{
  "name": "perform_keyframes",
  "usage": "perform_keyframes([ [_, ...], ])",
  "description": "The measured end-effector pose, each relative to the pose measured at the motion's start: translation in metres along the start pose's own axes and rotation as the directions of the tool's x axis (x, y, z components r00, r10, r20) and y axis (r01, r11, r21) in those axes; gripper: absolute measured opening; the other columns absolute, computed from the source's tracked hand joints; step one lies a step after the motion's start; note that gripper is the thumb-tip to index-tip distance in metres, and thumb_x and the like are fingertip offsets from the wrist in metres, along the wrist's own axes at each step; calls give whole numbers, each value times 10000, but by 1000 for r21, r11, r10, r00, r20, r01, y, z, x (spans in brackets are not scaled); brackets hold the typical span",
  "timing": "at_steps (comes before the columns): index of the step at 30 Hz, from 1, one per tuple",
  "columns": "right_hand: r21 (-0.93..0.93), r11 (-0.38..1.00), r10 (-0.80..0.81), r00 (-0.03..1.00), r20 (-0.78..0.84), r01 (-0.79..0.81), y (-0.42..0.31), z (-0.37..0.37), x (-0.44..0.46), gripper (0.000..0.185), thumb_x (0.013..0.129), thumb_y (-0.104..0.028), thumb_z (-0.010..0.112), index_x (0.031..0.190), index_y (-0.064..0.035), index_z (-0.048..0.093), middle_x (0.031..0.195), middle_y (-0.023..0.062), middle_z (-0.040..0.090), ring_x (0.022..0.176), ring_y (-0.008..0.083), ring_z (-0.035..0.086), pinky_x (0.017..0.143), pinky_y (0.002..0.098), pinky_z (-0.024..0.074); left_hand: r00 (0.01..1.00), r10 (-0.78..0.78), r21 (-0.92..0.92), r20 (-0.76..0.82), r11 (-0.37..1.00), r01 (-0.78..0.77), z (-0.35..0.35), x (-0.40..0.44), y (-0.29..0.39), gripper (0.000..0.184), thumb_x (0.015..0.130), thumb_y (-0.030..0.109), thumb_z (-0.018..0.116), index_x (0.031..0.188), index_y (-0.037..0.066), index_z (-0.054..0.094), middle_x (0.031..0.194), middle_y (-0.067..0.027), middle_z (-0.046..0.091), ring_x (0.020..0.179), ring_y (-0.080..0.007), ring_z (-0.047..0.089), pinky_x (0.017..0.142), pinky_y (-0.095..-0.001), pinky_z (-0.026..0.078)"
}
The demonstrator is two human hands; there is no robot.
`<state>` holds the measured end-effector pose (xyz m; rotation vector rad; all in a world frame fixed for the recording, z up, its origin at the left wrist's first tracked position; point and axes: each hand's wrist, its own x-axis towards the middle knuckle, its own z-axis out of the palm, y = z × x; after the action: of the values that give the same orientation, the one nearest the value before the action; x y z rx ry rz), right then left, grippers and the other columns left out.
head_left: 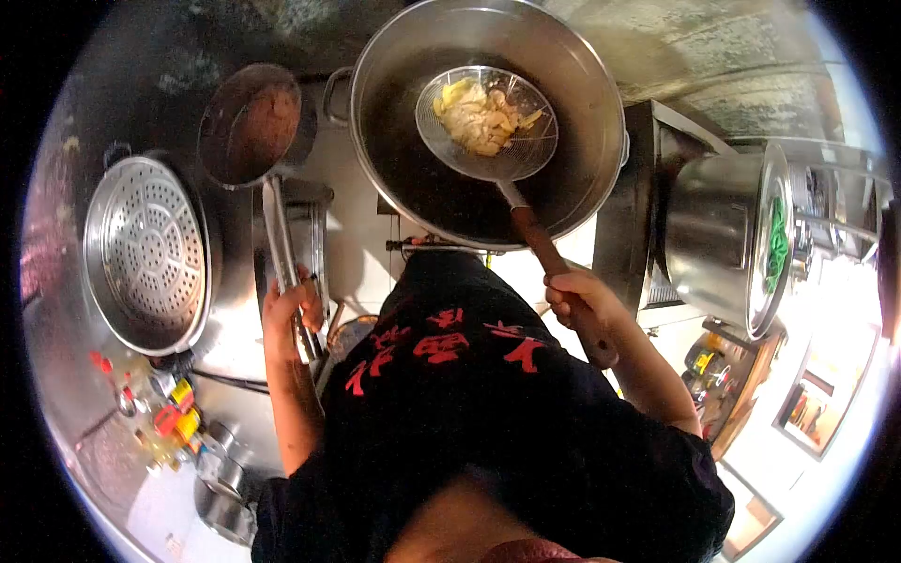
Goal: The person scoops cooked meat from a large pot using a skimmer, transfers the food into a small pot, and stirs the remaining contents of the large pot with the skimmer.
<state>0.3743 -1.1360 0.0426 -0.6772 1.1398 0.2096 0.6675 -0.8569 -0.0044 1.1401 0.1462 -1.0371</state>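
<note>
Gripping strainer (275, 220), upper left, in left hand (291, 314), and wire skimmer (530, 143), over large pot (584, 89) at top centre, in right hand (589, 305). Likely front-heavy with soft food (481, 122); best held level, mid-handle.

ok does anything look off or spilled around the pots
Nothing clearly stands out. The food lies within the skimmer over the big pot, with no spill visible around it. The bottles at lower left are crowded together, but too small to tell whether any has tipped.
</note>
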Motion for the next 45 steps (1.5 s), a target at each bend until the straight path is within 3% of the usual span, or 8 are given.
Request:
perform_keyframes([
  [3,-30,999,-26,993,118,29,9,-17,-20,177,804,-202,566,842,-43,499,639,54,517,497,119,494,445,249,395,998,-12,-6,-54,1000,11,9,-6,-1,289,759,77,526,1024,-17,459,615,-38,441,411,-101,404,357,-221,355],
  [7,-173,984,-52,997,-58,41,23,-20,-56,295,744,-139,594,950,10,445,600,75,523,428,154,508,385,246,422,999,-24,-1,-30,1000,24,10,-5,-5,294,754,83,527,1021,-19,460,620,-43,452,416,-106,413,365,-232,367],
  [13,-363,929,-125,985,-121,73,41,-42,-88,305,727,-73,612,946,4,415,595,72,521,416,147,505,376,248,431,999,-29,-13,-19,1000,29,17,-19,-23,300,756,85,517,1030,-15,449,618,-45,458,420,-113,419,369,-240,370],
  [17,-423,881,-258,965,-49,214,64,-83,-87,292,750,-33,581,974,6,398,623,69,530,455,150,530,419,255,455,999,35,-1,-22,999,-35,32,-44,-44,283,750,70,515,1012,-10,443,605,-44,454,414,-110,417,362,-239,370],
  [19,-539,800,-314,949,0,265,74,-104,-97,400,763,-14,562,1115,46,380,640,74,540,489,149,535,435,251,455,998,54,-19,-37,998,-55,42,-59,-53,279,743,61,517,1002,-7,440,597,-43,450,409,-109,416,358,-241,371],
  [26,-437,830,-329,937,119,348,86,-142,-59,192,789,-50,526,933,-16,404,642,69,513,512,156,523,468,272,452,987,125,9,-101,992,-124,79,-116,-108,281,725,50,515,988,-15,440,571,-48,454,385,-123,422,350,-244,373],
  [34,-344,846,-337,909,246,407,107,-176,-21,237,815,-126,572,976,-23,432,683,39,521,546,120,510,492,266,440,977,96,67,-192,994,-84,112,-171,-146,282,721,-2,503,994,-5,430,530,-55,444,374,-136,427,341,-258,361],
  [45,-391,793,-416,884,215,468,126,-177,-2,318,828,-201,608,1019,-12,438,737,39,528,625,119,521,557,269,451,995,67,39,-76,997,-64,103,-151,-156,290,714,-1,509,992,0,429,570,-64,461,391,-133,434,355,-266,389],
])
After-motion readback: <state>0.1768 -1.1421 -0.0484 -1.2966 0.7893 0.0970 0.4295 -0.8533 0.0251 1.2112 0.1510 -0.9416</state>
